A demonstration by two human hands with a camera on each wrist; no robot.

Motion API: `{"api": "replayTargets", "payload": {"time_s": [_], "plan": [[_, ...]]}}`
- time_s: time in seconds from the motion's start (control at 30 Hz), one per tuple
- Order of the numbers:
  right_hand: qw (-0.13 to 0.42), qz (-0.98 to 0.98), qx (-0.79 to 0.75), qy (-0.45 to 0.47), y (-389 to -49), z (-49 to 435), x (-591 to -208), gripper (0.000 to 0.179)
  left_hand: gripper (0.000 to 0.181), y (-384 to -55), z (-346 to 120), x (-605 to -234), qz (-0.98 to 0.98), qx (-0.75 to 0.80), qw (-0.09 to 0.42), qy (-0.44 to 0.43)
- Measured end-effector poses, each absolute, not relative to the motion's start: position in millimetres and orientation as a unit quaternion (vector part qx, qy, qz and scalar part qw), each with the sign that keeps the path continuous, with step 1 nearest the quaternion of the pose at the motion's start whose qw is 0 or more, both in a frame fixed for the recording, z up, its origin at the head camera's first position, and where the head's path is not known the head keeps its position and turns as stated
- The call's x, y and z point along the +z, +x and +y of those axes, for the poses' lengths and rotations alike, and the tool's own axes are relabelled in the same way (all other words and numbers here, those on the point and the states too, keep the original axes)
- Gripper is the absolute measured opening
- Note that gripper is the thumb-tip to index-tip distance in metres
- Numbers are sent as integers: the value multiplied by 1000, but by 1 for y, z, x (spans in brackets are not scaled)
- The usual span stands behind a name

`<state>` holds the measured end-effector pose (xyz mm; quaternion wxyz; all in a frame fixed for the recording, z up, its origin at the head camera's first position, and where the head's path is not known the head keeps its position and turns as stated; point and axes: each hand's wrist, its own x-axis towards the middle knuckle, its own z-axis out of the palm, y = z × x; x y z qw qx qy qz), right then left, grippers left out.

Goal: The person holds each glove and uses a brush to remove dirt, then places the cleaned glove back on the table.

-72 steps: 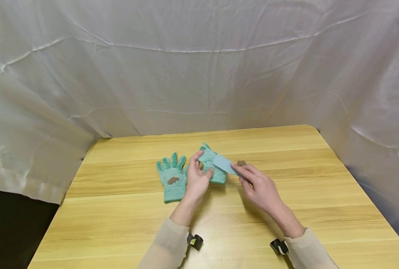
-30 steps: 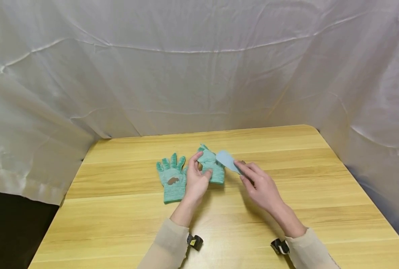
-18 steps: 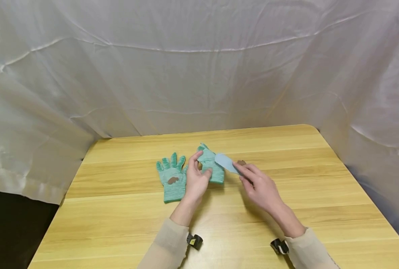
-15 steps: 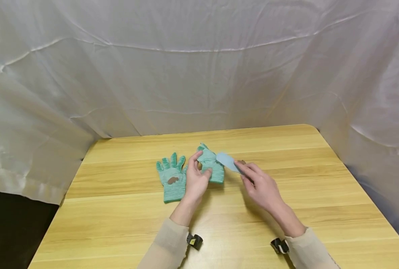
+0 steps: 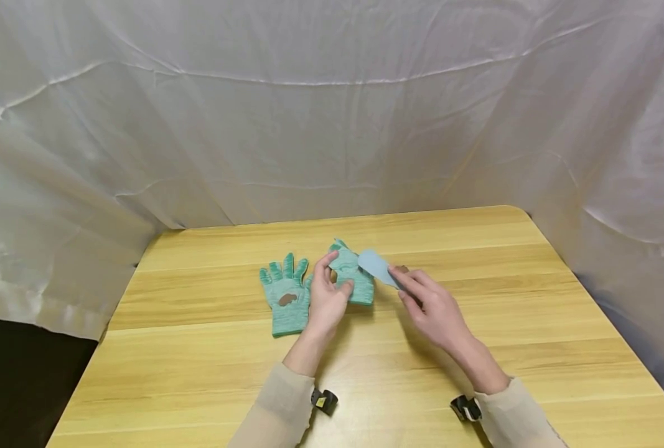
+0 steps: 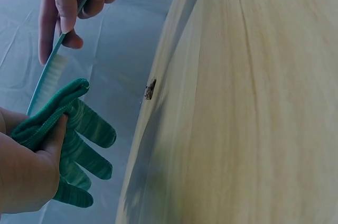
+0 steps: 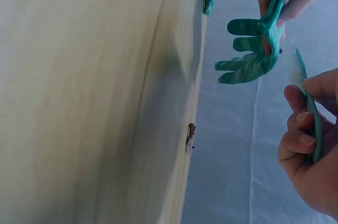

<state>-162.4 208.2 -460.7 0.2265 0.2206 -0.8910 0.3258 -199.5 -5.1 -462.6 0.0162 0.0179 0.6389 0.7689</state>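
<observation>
My left hand [image 5: 330,298] holds a green knit glove [image 5: 356,280] up off the table, thumb on the near face. A brown patch shows on it beside my fingers. In the right wrist view that glove [image 7: 253,49] has its fingers spread loosely. My right hand [image 5: 435,311] grips a light blue brush [image 5: 375,264] by its handle, index finger along the back. White bristles of the brush [image 6: 50,78] face the glove in the left wrist view. The brush head is at the glove's right edge; whether they touch I cannot tell.
A second green glove [image 5: 289,311] lies flat on the wooden table [image 5: 197,373], palm marked with a brown stain [image 5: 287,300]. A small brown lump [image 7: 190,138] sits on the table beyond my right hand. Grey cloth [image 5: 332,137] hangs behind.
The brush has made small back-and-forth moves at the held glove's right edge. The held glove has shifted slightly left since the first frame. The flat glove has stayed put.
</observation>
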Motion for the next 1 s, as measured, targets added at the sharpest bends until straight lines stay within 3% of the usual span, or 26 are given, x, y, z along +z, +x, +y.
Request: {"api": "replayTargets", "payload": {"time_s": [0.4,1.0], "plan": [[205,-893,315,247,-162,201,-463,49,66,-196,-2,-461,646,762,29,32],[241,-898,287,231,-165,207,-464,48,67,-198,-5,-458,623,781,49,20]]}}
